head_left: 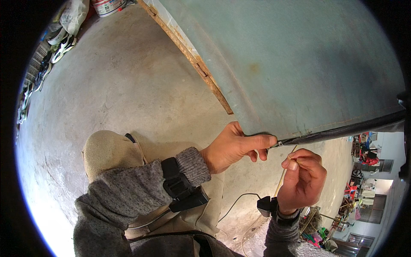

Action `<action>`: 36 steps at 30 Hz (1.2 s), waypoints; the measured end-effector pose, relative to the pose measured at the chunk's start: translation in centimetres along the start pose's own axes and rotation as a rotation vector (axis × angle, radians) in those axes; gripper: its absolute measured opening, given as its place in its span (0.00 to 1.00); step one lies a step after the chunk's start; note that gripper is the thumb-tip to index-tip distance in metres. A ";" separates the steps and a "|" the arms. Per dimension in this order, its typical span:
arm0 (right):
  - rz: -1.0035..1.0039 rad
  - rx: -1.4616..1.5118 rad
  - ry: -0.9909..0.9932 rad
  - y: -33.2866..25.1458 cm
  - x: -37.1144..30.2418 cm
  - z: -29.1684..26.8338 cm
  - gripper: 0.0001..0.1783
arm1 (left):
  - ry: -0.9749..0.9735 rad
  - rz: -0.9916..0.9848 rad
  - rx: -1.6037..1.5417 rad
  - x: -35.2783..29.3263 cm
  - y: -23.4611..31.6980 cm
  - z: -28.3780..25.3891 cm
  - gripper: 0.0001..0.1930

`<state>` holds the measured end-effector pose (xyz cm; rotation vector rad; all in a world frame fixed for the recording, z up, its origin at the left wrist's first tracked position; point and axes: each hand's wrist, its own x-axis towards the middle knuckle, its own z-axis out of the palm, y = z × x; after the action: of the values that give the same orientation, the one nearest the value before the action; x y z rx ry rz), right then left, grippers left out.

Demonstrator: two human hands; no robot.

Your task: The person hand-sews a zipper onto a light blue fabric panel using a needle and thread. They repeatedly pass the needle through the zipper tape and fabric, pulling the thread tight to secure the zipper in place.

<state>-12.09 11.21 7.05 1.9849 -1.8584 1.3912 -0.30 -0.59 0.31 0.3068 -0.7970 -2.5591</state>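
A grey-green sheet point(278, 77) with a stitched seam near its lower border spreads across the upper right. My left hand point(227, 147) is closed on its near corner, thumb on top and fingers curled underneath. Beside that thumb, a small metal piece point(280, 144) sits at the end of the black edging point(342, 129) along the sheet's border. Just right of the corner, my right hand point(302, 177) pinches a thin yellowish strand point(282, 180) between thumb and fingertips. The strand hangs past the hand toward the floor; its upper end is hard to make out.
A rusty metal strip point(192, 58) runs along the sheet's left edge. Concrete floor point(128, 77) lies below. Shoes point(63, 48), bags and a bucket point(107, 6) line the far left. Assorted clutter point(314, 227) stands at the right. A black cable point(235, 203) trails between my wrists.
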 end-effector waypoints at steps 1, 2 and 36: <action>0.012 0.006 0.007 0.0 0.0 -0.1 0.11 | 0.000 -0.003 0.000 0.0 0.1 0.0 0.10; 0.004 0.011 -0.002 -0.1 0.0 -0.1 0.11 | 0.000 -0.006 -0.001 0.0 0.1 0.0 0.10; 0.268 0.261 0.016 -2.3 -1.8 -1.7 0.11 | 0.052 -0.016 -0.021 -0.1 -0.2 0.2 0.08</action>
<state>-10.78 14.16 8.06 1.8728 -2.0934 1.8000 -0.31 -0.32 0.38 0.3726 -0.7512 -2.5621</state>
